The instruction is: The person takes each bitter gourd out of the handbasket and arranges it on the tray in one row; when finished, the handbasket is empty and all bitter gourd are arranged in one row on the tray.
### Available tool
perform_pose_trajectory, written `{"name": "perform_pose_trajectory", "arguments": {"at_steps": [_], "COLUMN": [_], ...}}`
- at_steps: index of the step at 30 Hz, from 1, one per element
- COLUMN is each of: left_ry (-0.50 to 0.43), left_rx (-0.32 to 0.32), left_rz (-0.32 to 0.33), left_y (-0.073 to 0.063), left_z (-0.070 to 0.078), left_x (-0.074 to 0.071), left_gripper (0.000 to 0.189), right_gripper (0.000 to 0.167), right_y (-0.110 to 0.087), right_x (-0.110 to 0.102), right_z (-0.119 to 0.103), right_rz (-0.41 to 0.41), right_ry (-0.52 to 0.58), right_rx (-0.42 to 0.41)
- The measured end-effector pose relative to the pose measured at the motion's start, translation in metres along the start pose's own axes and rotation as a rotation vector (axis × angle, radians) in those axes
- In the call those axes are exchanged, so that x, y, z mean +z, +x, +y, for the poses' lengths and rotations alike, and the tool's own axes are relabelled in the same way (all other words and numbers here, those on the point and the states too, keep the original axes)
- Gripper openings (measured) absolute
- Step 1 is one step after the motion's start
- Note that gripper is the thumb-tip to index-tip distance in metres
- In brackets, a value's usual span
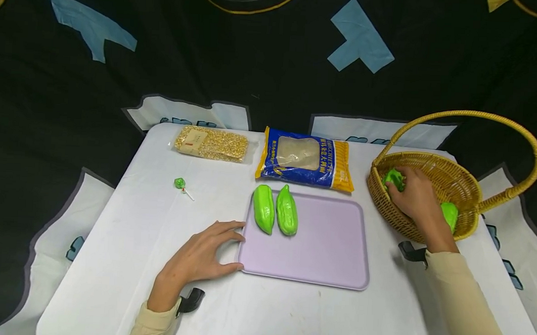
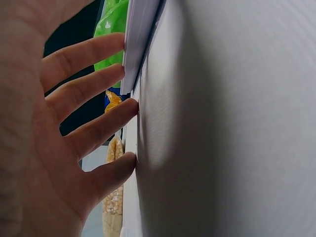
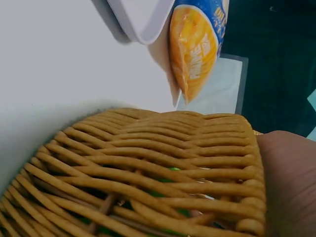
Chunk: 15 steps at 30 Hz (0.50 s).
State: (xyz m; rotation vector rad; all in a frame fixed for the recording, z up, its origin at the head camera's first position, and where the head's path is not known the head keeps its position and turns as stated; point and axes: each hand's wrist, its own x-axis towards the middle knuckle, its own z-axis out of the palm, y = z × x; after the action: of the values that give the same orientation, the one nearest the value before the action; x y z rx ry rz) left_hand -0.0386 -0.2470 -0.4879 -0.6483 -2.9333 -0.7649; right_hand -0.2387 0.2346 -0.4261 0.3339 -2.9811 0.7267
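Pods (image 1: pixel 264 209) on the mid-frame tray (image 1: pixel 326 241) run near-vertically lengthwise; the left hand (image 1: pixel 202 255), fingers spread, touches its left rim. Frame right, the right hand (image 1: pixel 416 197) pinches a green vegetable (image 1: pixel 393 179), axis unclear, in the basket (image 1: pixel 458 190).

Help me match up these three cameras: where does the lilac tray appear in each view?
Head: the lilac tray lies just right of and below centre.
Left wrist: the lilac tray shows edge-on at the top, left of centre.
Right wrist: only a corner of the lilac tray shows, at the top, just left of centre.
Shared landmark: the blue-and-yellow orecchiette bag, mostly hidden in the left wrist view.
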Motion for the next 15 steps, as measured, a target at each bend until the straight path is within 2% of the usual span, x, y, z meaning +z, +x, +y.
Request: {"name": "perform_pose_trajectory", "arguments": {"at_steps": [9, 15], "left_ry": [-0.007, -0.015], "left_rx": [0.006, 0.004], "left_rz": [-0.002, -0.007], "left_y": [0.000, 0.001], "left_z": [0.000, 0.000], "left_x": [0.000, -0.001], "left_gripper": [0.052, 0.052], "right_gripper": [0.063, 0.068], "right_y": [0.017, 0.024], "right_x": [-0.001, 0.000], "right_z": [0.005, 0.009], "right_rz": [-0.129, -0.175], "right_ry": [-0.057, -0.109], "right_rx": [0.074, 0.110]}}
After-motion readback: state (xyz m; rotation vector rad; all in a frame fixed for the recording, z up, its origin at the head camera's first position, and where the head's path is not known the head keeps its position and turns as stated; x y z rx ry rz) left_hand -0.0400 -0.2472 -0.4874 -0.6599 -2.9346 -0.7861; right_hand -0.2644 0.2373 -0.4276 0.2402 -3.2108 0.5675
